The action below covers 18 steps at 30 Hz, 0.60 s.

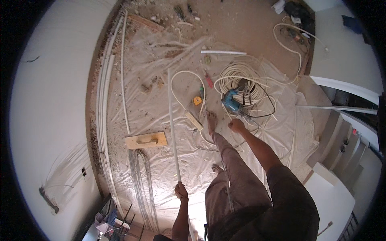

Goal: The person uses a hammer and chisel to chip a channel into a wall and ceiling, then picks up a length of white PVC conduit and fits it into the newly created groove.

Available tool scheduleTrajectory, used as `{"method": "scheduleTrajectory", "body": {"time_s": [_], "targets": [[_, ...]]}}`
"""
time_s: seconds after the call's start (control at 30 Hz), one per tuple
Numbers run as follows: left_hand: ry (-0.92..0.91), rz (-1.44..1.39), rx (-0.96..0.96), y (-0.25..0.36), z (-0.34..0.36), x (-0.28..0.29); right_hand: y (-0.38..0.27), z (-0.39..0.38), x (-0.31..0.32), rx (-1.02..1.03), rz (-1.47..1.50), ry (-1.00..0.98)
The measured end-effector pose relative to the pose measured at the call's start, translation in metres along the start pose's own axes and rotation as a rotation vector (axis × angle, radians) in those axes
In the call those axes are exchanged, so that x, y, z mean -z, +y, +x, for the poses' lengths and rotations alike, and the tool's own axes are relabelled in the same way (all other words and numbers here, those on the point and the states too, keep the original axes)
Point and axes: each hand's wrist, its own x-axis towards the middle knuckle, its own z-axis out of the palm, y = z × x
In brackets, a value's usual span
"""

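My left hand grips a long white tube reaching up over the plastic sheet. My right hand is closed beside my bare foot; what it holds, if anything, is hidden. Just beyond it a teal power tool lies on a coil of cream cable. An orange tape measure and pink-handled tool lie nearby. Left of the tube are a cream extension socket's loop and, lower, a wooden float.
Long white tubes and thin rods lie along the left wall. A short tube lies farther off. Stairs descend at the right. Bags and debris sit at the back, a cluttered rack at lower left.
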Motion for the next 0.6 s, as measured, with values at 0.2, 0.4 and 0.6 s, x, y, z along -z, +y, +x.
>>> {"method": "scheduleTrajectory", "body": {"time_s": [0.2,0.4,0.6], "targets": [[-0.069,-0.004,0.129,0.013,-0.017,-0.023,-0.002,0.231,-0.028,0.132,0.051,0.241],[0.003,-0.143,0.346,-0.021,-0.068,-0.030,-0.034,0.389,-0.049,0.133,0.095,0.571],[0.055,-0.189,0.506,-0.013,-0.083,-0.050,-0.019,0.465,-0.064,-0.199,0.029,0.612]]}}
